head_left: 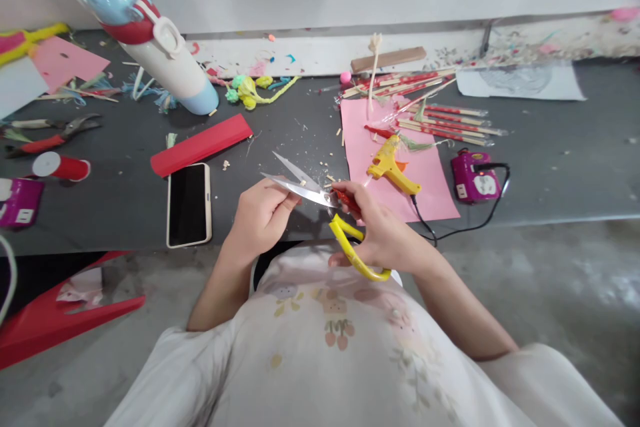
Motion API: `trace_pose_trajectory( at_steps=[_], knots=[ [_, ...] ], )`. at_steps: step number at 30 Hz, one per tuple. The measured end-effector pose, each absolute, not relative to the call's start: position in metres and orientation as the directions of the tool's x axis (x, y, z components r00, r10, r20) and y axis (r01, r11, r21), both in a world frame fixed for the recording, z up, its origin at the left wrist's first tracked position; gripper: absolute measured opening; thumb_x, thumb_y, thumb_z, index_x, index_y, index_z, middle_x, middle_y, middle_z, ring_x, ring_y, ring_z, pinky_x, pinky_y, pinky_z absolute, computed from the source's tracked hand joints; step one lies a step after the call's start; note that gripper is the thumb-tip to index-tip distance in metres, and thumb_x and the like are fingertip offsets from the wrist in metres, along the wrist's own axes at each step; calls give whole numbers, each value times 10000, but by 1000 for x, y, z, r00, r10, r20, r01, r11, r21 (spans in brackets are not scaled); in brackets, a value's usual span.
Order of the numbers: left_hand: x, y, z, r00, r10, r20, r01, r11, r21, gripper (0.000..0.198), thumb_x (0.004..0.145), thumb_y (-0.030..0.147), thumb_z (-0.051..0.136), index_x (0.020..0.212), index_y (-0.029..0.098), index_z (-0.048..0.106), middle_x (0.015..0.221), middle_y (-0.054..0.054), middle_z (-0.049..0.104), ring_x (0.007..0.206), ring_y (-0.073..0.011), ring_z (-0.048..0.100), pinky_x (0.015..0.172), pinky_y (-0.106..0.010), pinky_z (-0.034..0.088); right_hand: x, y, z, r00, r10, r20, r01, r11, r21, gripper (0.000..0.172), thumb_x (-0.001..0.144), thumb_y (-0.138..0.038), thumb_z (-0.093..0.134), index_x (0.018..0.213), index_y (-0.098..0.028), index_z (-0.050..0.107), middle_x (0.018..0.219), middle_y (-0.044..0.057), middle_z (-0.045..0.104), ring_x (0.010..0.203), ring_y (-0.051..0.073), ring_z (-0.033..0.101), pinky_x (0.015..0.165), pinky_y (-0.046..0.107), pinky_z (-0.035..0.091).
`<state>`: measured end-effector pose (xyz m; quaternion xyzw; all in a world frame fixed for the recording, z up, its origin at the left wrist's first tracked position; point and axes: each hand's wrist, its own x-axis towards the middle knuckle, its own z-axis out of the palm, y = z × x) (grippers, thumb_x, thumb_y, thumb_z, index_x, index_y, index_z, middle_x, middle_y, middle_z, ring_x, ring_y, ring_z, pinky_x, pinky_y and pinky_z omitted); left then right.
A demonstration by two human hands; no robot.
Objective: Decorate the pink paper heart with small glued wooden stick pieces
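A pair of scissors (pixel 305 193) with long silver blades and yellow handles is in my right hand (pixel 395 237), its blades spread apart and pointing left. Between the fingers of that same hand shows a small red piece (pixel 349 201) whose kind I cannot make out. My left hand (pixel 263 220) is closed in a pinch right at the lower blade; what it grips is hidden by the fingers. Pale crumbs and short stick bits (pixel 329 180) are scattered on the dark table just beyond the blades.
A phone (pixel 189 205), a red strip (pixel 203 145) and a bottle (pixel 165 60) stand or lie left. Right are pink paper (pixel 357 137), a yellow glue gun (pixel 393 163), wrapped sticks (pixel 445 123) and a purple box (pixel 475 177) with a cord. Pliers (pixel 55 137) lie far left.
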<state>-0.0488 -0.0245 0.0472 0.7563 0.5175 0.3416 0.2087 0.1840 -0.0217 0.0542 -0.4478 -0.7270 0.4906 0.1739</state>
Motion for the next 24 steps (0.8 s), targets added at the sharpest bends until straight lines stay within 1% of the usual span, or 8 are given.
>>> trace_pose_trajectory(
  at_steps=[5, 9, 14, 16, 18, 21, 22, 24],
  knots=[
    [-53, -20, 50, 296, 926, 236, 648, -376, 662, 322, 968, 250, 471, 697, 180, 629, 732, -17, 682, 737, -132, 643, 705, -238, 480, 184, -24, 53, -541, 817, -200, 469, 95, -878, 977, 595, -539, 858, 1374, -215, 365, 1225, 128, 568, 1054, 263, 589, 910, 411, 515],
    [-54, -18, 52, 312, 928, 205, 648, -365, 668, 305, 963, 244, 459, 719, 184, 632, 746, -17, 681, 743, -140, 641, 703, -243, 489, 185, -26, 45, -572, 805, -160, 396, 100, -913, 697, 800, -379, 722, 1371, -226, 353, 1184, 102, 576, 977, 199, 585, 886, 377, 509],
    [-54, -10, 47, 301, 937, 176, 655, -338, 675, 330, 987, 299, 438, 745, 194, 636, 757, -15, 678, 741, -140, 637, 696, -252, 483, 181, -27, 25, -547, 818, -177, 242, -48, -969, 590, 840, -349, 681, 1336, -240, 381, 1122, 65, 560, 921, 155, 554, 863, 331, 501],
    [-53, -7, 46, 297, 938, 177, 715, -342, 610, 320, 998, 322, 424, 802, 198, 644, 807, -24, 685, 790, -153, 636, 726, -268, 474, 175, -26, 16, -509, 839, -193, 182, -114, -977, 573, 831, -354, 690, 1312, -246, 399, 1038, 35, 537, 873, 137, 536, 830, 309, 500],
    [-49, -8, 49, 232, 943, 240, 831, -320, 455, 294, 996, 350, 432, 866, 189, 640, 850, -50, 682, 830, -184, 622, 749, -303, 456, 167, -25, 9, -470, 859, -202, 113, -169, -979, 567, 813, -388, 705, 1275, -252, 406, 961, 8, 512, 826, 126, 530, 794, 297, 503],
    [-34, -15, 63, 120, 876, 468, 928, -266, 260, 229, 983, 310, 448, 941, 164, 619, 861, -86, 668, 815, -214, 588, 739, -342, 425, 154, -22, 0, -410, 892, -188, 37, -190, -981, 600, 793, -526, 699, 1231, -259, 386, 959, 15, 534, 846, 145, 571, 772, 310, 522],
    [-26, -19, 68, 140, 834, 533, 915, -314, 252, 194, 976, 265, 448, 961, 163, 612, 860, -83, 665, 806, -208, 580, 743, -343, 421, 151, -21, -3, -401, 900, -168, 57, -159, -986, 602, 811, -578, 660, 1235, -262, 373, 983, 31, 552, 876, 163, 590, 771, 323, 529],
    [-9, -24, 76, 310, 741, 595, 808, -536, 246, 162, 956, 215, 454, 1011, 165, 597, 897, -78, 665, 829, -202, 573, 767, -342, 429, 147, -21, -9, -416, 902, -114, 164, -49, -985, 563, 884, -638, 526, 1273, -273, 347, 1001, 63, 578, 925, 208, 616, 751, 354, 534]
  ],
)
